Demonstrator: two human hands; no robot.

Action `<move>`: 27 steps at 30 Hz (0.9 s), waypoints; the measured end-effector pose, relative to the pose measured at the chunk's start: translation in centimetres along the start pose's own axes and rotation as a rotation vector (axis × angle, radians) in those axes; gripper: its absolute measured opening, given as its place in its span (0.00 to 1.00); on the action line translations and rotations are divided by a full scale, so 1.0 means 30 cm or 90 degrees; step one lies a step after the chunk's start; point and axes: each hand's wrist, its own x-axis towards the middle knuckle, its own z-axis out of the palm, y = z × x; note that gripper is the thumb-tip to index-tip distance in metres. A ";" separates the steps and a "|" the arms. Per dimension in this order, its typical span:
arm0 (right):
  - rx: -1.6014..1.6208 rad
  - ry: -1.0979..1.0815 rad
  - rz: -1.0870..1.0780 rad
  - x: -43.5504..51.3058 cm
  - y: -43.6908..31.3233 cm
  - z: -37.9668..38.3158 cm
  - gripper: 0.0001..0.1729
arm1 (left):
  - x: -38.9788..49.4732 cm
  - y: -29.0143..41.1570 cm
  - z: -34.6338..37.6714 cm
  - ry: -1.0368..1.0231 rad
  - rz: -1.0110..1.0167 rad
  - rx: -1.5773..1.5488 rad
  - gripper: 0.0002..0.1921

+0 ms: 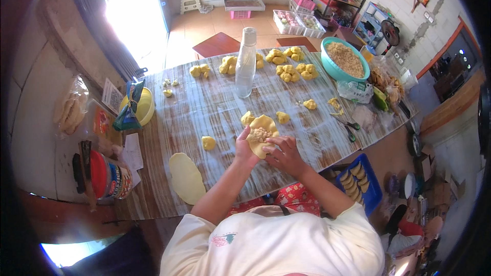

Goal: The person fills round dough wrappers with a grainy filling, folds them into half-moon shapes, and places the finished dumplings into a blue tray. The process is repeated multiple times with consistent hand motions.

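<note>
A flat oval of yellow dough (268,122) with crumbly filling (261,134) at its middle rests in my left hand (245,149). The fingers of my right hand (285,156) touch its lower right edge. Small dough lumps lie near it, one (283,117) to the right and one (208,143) to the left. A rolled-out dough sheet (187,178) lies flat on the table, left of my forearm. Farther back stand a clear glass bottle (245,69) and several clusters of dough balls (287,73). A turquoise basin (329,61) holds more crumbly filling.
Green-handled scissors (350,131) lie near the table's right edge (360,148). Below it, a blue tray (374,199) holds several folded pastries (355,180). A yellow bowl (147,107) and a red-lidded jar (100,174) stand on the left. Plastic bags (355,91) lie by the basin.
</note>
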 end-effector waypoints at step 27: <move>0.640 0.178 0.587 0.092 0.061 0.016 0.11 | -0.029 -0.036 0.044 -0.040 0.130 0.280 0.22</move>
